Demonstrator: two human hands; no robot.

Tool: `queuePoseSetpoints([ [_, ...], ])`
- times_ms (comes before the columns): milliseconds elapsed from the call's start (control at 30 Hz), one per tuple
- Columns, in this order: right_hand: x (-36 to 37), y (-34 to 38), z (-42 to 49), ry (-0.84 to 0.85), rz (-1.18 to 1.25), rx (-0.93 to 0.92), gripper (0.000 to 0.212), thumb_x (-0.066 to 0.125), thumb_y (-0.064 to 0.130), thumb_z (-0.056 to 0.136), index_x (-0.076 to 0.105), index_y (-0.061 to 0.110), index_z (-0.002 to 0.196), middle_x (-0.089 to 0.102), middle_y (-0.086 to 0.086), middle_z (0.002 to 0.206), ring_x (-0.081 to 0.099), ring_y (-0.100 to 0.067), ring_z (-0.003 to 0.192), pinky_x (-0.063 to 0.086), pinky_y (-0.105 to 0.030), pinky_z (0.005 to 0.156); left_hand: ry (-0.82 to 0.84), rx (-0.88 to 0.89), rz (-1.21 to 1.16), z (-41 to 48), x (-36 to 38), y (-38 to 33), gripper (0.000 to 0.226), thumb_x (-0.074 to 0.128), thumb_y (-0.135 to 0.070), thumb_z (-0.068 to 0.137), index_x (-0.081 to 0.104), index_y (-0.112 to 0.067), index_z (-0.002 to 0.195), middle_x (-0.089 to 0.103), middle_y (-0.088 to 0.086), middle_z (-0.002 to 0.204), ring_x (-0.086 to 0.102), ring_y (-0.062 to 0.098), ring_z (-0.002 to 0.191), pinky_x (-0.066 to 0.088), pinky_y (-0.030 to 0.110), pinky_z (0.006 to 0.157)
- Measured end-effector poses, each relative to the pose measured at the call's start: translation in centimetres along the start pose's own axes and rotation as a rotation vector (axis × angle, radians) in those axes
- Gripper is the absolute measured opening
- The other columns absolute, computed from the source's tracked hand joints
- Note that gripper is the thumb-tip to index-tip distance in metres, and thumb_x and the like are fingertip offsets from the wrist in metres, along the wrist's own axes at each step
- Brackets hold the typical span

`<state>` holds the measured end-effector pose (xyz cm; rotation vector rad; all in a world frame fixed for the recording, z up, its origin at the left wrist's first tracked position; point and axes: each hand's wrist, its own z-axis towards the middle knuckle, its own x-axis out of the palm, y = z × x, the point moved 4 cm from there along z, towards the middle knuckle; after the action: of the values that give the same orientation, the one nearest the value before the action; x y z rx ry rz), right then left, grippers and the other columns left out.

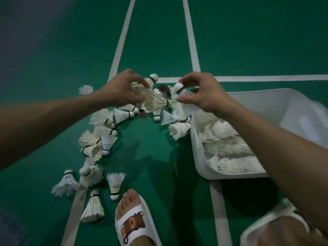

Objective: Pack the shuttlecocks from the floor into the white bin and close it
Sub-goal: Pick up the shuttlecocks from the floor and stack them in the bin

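The floor (248, 41) was a smooth, matt green court surface with a faint sheen, crossed by flat painted white lines (190, 36). Across it the shuttlecocks (110, 119) showed stiff white feathers, frayed and ragged at many tips, bound by dark bands above rounded, smooth white cork-like heads. One shuttlecock (108, 142) looked like moulded plastic mesh with a blue stripe at its base. The white bin (198, 157), near the floor's right edge, was matt, slightly translucent plastic with smooth walls. The slipper (132, 226) at the bottom edge was smooth white foam or rubber, with a printed orange and black mark.
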<state>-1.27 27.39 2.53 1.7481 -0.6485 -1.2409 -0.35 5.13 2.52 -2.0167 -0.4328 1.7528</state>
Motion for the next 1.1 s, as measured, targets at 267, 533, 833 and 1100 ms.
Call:
queuePoseSetpoints([
  [267, -11.2, -5.4, -2.8, -0.149, -0.235, 0.149, 0.045, 0.089, 0.032, 0.061, 0.071, 0.01, 0.097, 0.071, -0.004, 0.09, 0.063, -0.016, 0.075, 0.051, -0.03, 0.066, 0.083, 0.252, -0.138, 2.3, 1.4, -13.2, 0.031, 0.073, -0.012, 0.079, 0.065, -0.025, 0.106, 0.045, -0.001, 0.123, 0.059, 0.015, 0.093, 0.058, 0.023, 0.075],
  [533, -17.5, -13.4, -4.9, -0.172, -0.521, 0.221, 0.042, 0.077, 0.038, 0.079, 0.066, 0.025, 0.117, 0.064, -0.003, 0.124, 0.058, -0.022, 0.11, 0.042, -0.031, 0.087, 0.33, 0.264, 0.003, 4.3, 9.8, -19.2, 0.03, 0.073, -0.014, 0.08, 0.066, -0.022, 0.109, 0.045, -0.002, 0.109, 0.059, 0.014, 0.08, 0.056, 0.018, 0.057],
  [833, -16.0, -18.6, -4.1, -0.07, -0.725, 0.3, 0.03, 0.082, 0.025, 0.074, 0.07, 0.018, 0.101, 0.068, -0.009, 0.099, 0.06, -0.024, 0.082, 0.045, -0.03, 0.069, 0.417, 0.266, 0.25, 4.7, 14.2, -17.5, 0.032, 0.074, -0.022, 0.08, 0.066, -0.028, 0.111, 0.048, 0.003, 0.12, 0.051, 0.015, 0.098, 0.053, 0.031, 0.082],
  [1100, -12.0, -20.8, -3.4, 0.105, -0.545, 0.264, 0.052, 0.086, 0.027, 0.07, 0.064, 0.024, 0.117, 0.064, 0.001, 0.114, 0.062, -0.02, 0.097, 0.051, -0.029, 0.078, 0.453, 0.316, 0.302, 4.9, 15.7, -16.9, 0.033, 0.072, -0.026, 0.081, 0.065, -0.032, 0.112, 0.049, -0.002, 0.119, 0.046, 0.008, 0.093, 0.035, 0.022, 0.08],
])
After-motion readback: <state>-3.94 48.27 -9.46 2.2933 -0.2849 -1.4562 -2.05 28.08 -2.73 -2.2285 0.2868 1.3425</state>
